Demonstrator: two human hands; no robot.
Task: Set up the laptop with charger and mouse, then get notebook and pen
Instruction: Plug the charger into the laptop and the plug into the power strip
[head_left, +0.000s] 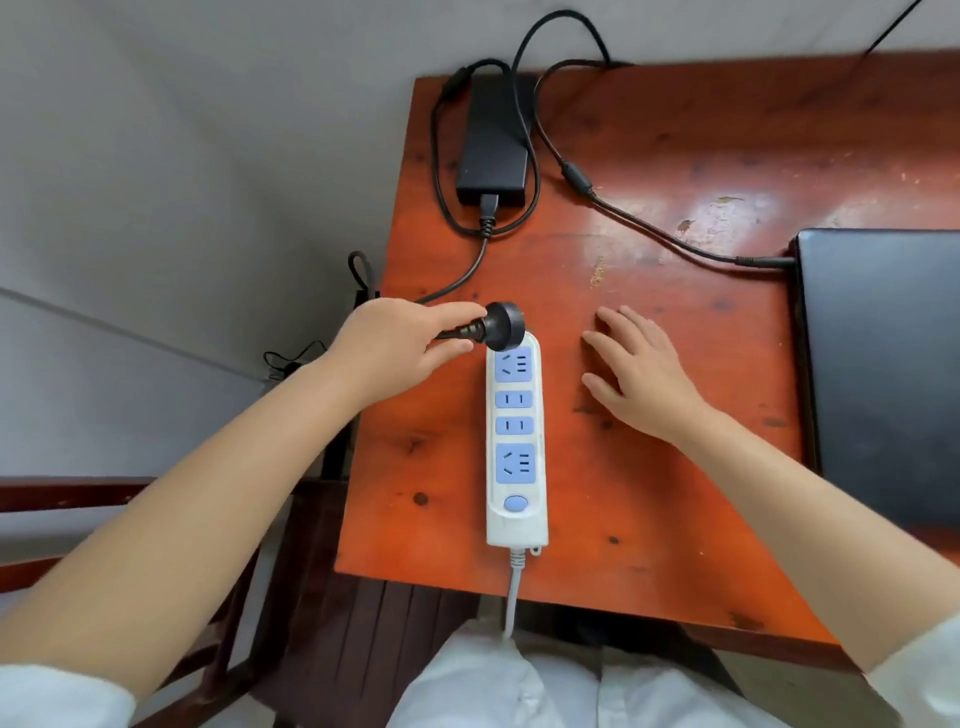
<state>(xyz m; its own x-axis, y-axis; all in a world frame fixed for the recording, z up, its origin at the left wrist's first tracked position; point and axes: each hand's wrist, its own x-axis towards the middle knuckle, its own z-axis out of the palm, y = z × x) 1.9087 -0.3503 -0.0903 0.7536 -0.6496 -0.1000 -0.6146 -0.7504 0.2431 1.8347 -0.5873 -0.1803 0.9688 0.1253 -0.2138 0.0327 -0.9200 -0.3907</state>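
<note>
Left hand (387, 348) grip pinches plug (503, 325) by its rigid body, 12 o'clock of strip (517, 441); light, stiff cord; right hand (636, 371) flat, holding nothing

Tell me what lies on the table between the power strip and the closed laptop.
In the head view, only the right hand lies there, open and flat on the wooden table, between the power strip and the laptop. The stretch nearer the person is bare wood.

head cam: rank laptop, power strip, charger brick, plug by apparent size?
1. laptop, though cut off by the frame edge
2. power strip and charger brick: look alike, and the brick lies farther away, so unranked
3. plug, held in left hand
</note>
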